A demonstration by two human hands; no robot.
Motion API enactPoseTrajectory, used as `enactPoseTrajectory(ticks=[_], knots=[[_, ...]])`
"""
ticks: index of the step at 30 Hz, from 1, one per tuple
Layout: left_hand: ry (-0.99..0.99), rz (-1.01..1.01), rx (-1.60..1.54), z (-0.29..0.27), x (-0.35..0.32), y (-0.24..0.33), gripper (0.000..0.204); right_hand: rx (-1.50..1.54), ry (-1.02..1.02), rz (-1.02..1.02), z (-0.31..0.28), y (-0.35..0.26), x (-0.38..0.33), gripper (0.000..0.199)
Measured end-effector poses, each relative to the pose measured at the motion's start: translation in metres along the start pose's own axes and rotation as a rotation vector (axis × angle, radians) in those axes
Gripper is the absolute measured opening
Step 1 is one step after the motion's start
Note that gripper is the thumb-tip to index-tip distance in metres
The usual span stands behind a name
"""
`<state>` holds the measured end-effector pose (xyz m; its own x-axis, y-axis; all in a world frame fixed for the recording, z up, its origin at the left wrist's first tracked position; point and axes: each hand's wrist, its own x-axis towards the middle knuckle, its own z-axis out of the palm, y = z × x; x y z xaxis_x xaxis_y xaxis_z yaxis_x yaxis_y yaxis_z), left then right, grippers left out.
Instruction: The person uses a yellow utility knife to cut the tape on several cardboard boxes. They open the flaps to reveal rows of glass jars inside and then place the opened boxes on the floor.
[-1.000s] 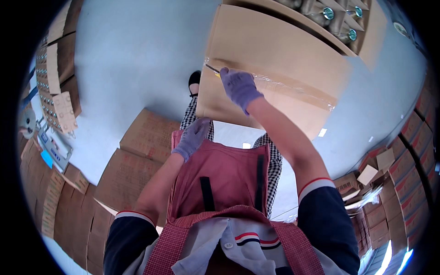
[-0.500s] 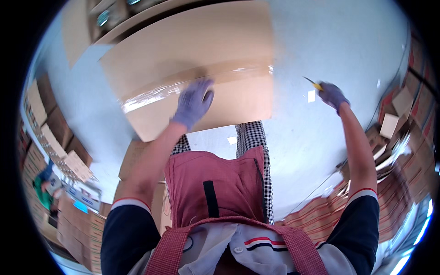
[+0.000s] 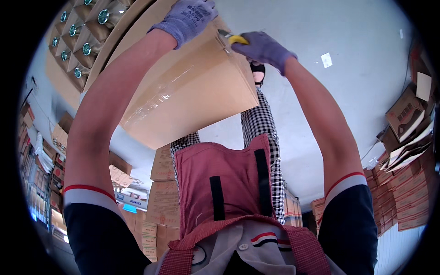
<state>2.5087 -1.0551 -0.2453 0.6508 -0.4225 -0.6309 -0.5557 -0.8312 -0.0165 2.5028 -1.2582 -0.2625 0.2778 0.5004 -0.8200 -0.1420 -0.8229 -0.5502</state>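
Observation:
A large brown cardboard box (image 3: 192,91), sealed with clear tape, stands in front of me. My left hand (image 3: 189,17), in a purple glove, rests flat on the box's top near its far edge. My right hand (image 3: 263,48), also gloved, grips a yellow utility knife (image 3: 231,38) whose blade touches the box's taped top edge, just right of my left hand. Both arms reach forward over my red apron (image 3: 220,183).
An open carton of round-topped bottles (image 3: 85,41) sits at the upper left beside the box. Stacks of flat cardboard boxes (image 3: 158,201) lie on the pale floor on the left and right (image 3: 408,183). A scrap of paper (image 3: 327,60) lies on the floor.
My right hand has swung in from the far right with the knife to the box's top edge. My left hand has shifted up on the box, and the view has turned.

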Motion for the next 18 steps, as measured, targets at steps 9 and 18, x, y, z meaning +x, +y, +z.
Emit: enactPoseTrajectory(ticks=[9, 18], knots=[[0.375, -0.055, -0.465, 0.018, -0.047, -0.002, 0.027, -0.601, -0.241, 0.257, 0.031, 0.061, -0.090, 0.043], [0.952, -1.267, -2.322, 0.187, -0.296, 0.103, 0.025, -0.398, 0.239, -0.601, 0.153, -0.150, -0.042, 0.047]])
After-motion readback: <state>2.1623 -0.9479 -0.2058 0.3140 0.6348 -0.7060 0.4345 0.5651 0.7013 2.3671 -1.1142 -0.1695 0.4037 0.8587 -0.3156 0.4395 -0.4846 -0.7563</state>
